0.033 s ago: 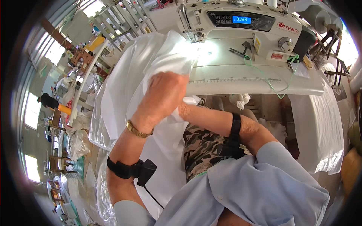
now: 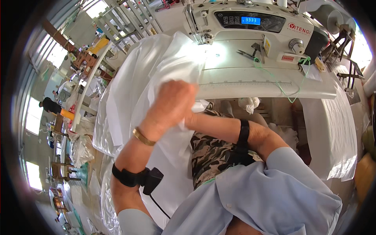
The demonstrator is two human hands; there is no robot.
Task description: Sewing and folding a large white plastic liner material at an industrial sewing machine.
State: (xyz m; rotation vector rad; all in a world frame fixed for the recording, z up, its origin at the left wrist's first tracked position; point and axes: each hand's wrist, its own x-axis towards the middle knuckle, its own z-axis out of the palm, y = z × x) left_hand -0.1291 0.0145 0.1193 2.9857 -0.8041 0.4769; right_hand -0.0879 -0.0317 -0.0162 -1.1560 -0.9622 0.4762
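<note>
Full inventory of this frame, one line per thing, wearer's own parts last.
Sewing machine: 1, white with a lit blue display, top centre on the table.
Sewing table: 1, white, under the machine.
White fabric: 1 large sheet, draped from the needle area down to the lap.
Scissors: 1, dark, on the machine bed.
Green thread: 1 strand, trailing over the table edge.
Person: 1, dark top, far left in the background.
Gold bracelet: 1, left wrist.
Black arm bands: 2, one on each forearm.
Left hand: 1, closed grip on the fabric.
Right hand: hidden behind the left hand; only the forearm shows.
</note>
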